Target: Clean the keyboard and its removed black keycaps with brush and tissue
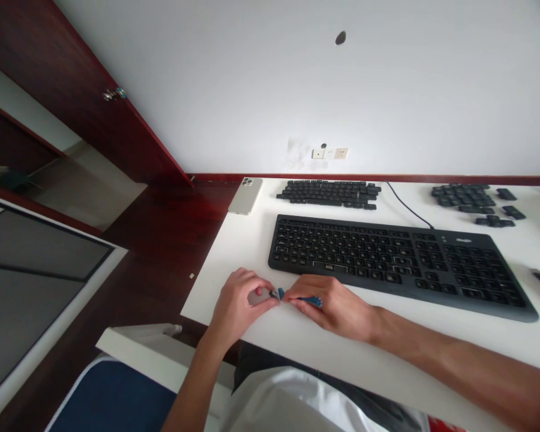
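Over the front part of the white table, my left hand (pixel 239 303) pinches a small dark keycap (pixel 274 294) between thumb and fingertips. My right hand (pixel 333 303) is closed round a small blue brush (pixel 314 300), whose head meets or nearly meets the keycap; exact contact is too small to tell. Just beyond both hands lies a black keyboard (pixel 364 252) with its keycaps taken off and the switches bare. Behind it, loose black keycaps (pixel 328 192) stand in close rows.
More loose keycaps (pixel 461 197) lie at the back right. A pale phone (pixel 246 195) rests near the table's (pixel 227 240) back left corner. The keyboard's cable (pixel 407 206) runs to the wall. At the left are a chair (pixel 117 399) and an open door (pixel 94 78).
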Action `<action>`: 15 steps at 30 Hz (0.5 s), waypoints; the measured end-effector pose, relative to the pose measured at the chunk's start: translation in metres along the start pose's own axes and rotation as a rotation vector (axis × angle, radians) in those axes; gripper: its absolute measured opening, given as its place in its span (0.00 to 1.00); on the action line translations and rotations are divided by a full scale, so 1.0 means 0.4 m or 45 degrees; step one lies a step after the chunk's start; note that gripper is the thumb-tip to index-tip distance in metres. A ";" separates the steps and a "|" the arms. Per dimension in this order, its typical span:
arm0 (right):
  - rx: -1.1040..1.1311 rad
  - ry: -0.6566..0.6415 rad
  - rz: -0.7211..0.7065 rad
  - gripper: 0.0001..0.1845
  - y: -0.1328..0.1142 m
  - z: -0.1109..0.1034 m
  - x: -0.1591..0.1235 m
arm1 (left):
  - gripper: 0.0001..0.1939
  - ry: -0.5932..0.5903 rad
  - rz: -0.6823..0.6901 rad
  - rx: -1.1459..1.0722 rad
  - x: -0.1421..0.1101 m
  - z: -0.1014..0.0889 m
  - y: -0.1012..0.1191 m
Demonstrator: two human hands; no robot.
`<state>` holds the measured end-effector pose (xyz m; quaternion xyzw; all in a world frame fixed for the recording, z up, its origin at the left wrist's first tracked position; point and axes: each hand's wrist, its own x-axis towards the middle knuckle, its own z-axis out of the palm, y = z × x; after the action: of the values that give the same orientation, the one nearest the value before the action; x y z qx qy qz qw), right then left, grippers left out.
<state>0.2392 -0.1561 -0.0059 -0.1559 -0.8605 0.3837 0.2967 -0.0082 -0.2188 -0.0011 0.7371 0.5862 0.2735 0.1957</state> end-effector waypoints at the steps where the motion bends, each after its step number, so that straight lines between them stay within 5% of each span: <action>1: 0.004 0.002 0.008 0.12 0.000 0.001 0.000 | 0.08 0.001 -0.001 0.001 0.000 0.000 0.000; 5: -0.001 0.118 0.057 0.12 0.000 -0.003 -0.001 | 0.09 0.006 0.010 -0.004 -0.001 -0.001 0.001; 10: 0.039 -0.029 0.031 0.14 -0.001 -0.010 0.001 | 0.07 0.007 0.029 0.007 0.003 -0.003 0.006; 15: 0.027 0.158 0.116 0.13 0.005 -0.011 -0.002 | 0.13 -0.022 -0.008 0.120 -0.003 -0.002 0.013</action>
<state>0.2429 -0.1529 -0.0053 -0.2151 -0.8283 0.3956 0.3334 -0.0047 -0.2215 0.0024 0.7460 0.5989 0.2387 0.1667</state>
